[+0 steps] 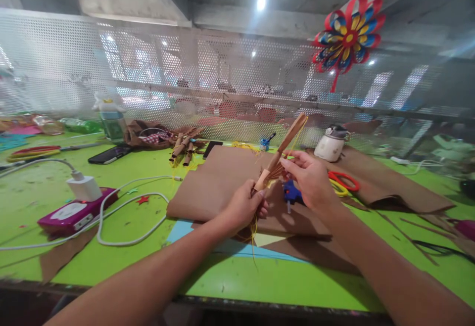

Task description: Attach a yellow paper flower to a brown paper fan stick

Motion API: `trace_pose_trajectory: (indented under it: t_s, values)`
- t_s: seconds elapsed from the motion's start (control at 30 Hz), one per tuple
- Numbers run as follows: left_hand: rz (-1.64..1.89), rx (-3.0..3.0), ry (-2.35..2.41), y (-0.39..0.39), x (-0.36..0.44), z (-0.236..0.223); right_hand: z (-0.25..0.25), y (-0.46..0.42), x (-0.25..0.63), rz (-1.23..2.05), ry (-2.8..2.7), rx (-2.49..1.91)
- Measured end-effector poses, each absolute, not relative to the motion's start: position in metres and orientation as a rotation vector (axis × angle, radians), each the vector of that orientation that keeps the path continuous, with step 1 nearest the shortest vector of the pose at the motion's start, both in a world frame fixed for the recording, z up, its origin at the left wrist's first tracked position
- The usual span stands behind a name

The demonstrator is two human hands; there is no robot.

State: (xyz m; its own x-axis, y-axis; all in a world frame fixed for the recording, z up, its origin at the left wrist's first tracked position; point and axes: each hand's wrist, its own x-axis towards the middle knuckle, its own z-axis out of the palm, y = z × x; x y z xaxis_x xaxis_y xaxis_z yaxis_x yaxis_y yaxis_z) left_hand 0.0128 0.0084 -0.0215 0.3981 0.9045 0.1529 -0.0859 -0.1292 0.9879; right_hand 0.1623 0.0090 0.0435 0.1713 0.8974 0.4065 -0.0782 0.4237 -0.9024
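My left hand [247,205] is closed around the lower end of a rolled brown paper piece [264,177], which tilts up and to the right. Yellow thread [254,247] dangles below that hand. My right hand [306,170] pinches beside the paper's middle, where yellow thread runs from its upper tip down to the fingers. Under both hands lies a large sheet of brown paper [218,182]. A blue glue gun [292,192] rests on it, partly hidden behind my right hand.
Several small paper rolls [181,148] lie at the back. Scissors with red and yellow handles [345,182] are to the right, near a white jar [331,143]. On the left, a purple power strip [77,212] holds a charger [83,187] with a looping white cable [129,243].
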Motion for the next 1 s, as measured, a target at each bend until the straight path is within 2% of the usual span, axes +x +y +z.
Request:
trace_pose_trajectory:
  t_s: [0.77, 1.0]
  values:
    - [1.035, 1.385, 0.805, 0.0037, 0.0137, -0.0143, 0.0451, 0.0068, 0.1549, 0.859, -1.197, -0.851]
    - [1.014, 1.358, 0.792, 0.0045, 0.0134, -0.0133, 0.0382, 0.0088, 0.1596, 0.765, -1.277, -0.827]
